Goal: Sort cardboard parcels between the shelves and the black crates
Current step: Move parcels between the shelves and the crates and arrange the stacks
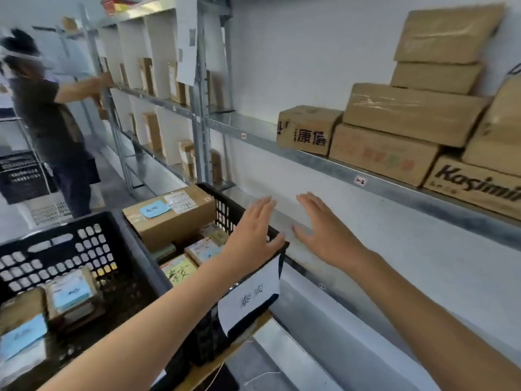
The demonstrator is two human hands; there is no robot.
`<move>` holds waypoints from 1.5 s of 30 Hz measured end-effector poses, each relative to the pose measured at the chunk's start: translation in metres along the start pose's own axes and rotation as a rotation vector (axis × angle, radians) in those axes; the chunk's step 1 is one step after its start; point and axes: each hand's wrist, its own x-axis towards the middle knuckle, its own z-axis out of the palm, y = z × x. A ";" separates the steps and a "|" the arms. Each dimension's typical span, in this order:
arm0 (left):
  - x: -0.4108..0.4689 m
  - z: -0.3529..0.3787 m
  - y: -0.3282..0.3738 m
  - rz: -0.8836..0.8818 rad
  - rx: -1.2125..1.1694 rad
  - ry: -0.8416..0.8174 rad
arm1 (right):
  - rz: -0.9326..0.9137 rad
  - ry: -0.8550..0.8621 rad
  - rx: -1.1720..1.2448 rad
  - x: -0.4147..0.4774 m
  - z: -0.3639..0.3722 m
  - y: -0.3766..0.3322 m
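Metal shelf (324, 162) ran along the white wall, upper R. On it sat a stack of cardboard parcels (408, 114), several high, w/ a "Kasimi…" box (473, 187) at the bottom R and a smaller box w/ printed characters (307, 131) at the stack's L end.

Two black mesh crates stood below, side by side. L crate (70, 249) held a few small parcels w/ blue labels (70, 292). R crate (225, 204), just beside the wall, held a large brown parcel (174, 221) at its far end, plus small flat packets (203, 249) lying nearer.

Further shelf bays (149, 77) at rear L held parcels stood upright. A second person (48, 117) stood there, blurred, one arm reaching to that shelving.

Both forearms were stretched fwd. L hand (251, 235) was released, fingers straight and together, palm down over the R crate's near rim, grasping nothing; contact w/ the rim can't be told. R hand (321, 230) was likewise released and flat, against the wall backdrop under the shelf, holding nothing. The hands were near each other, not touching.

White paper sheet (249, 297) w/ handwriting hung on the R crate's near corner. A blue note (154, 208) sat on the large parcel's top.
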 end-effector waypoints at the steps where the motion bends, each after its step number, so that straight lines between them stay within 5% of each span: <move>1: 0.005 0.004 0.017 0.034 -0.021 0.000 | 0.019 0.016 -0.024 -0.010 -0.014 0.008; 13: 0.061 0.029 0.203 0.474 -0.156 0.006 | 0.259 0.376 -0.221 -0.131 -0.183 0.058; 19: 0.075 0.049 0.298 0.567 -0.339 -0.144 | 0.386 0.606 -0.299 -0.191 -0.253 0.083; 29: 0.108 0.086 0.414 0.416 -0.567 -0.341 | 0.739 0.741 -0.387 -0.275 -0.344 0.154; 38: 0.146 0.124 0.457 0.074 -0.818 -0.430 | 0.883 0.751 0.095 -0.271 -0.365 0.202; 45: 0.138 0.138 0.457 0.172 -0.955 -0.301 | 0.796 0.970 0.373 -0.276 -0.345 0.221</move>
